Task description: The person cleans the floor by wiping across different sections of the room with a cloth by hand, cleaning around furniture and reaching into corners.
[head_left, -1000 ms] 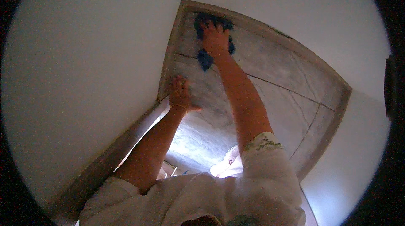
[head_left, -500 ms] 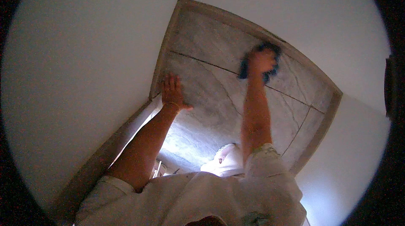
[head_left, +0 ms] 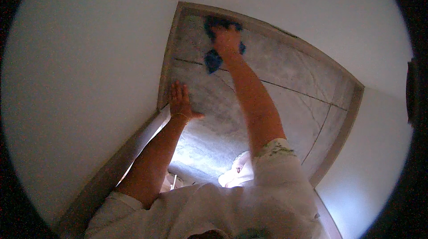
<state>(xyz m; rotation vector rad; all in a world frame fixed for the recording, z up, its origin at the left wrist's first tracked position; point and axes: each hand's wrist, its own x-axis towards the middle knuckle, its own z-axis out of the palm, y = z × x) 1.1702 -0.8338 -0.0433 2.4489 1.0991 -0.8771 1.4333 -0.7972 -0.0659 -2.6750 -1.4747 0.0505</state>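
My right hand [head_left: 226, 39] reaches far forward over the grey tiled floor [head_left: 272, 100], near the back-left corner. Under its fingers is a bunched dark-blue cloth [head_left: 213, 62], pressed to the tiles; the cloth spreads out on both sides of the hand and is slightly blurred. My left hand [head_left: 180, 101] lies flat on the floor beside the left baseboard, fingers stretched forward and thumb out to the right. It holds nothing.
Pale walls rise on the left, back and right, edged by a brownish baseboard [head_left: 312, 63]. Dark grout lines cross the tiles. Bright light falls on the floor [head_left: 191, 147] near my body. A dark object [head_left: 411, 92] shows at the far right rim.
My right hand has swept the cloth leftward and forward across the tiles, from near the middle of the back edge toward the back-left corner. My left hand stays planted.
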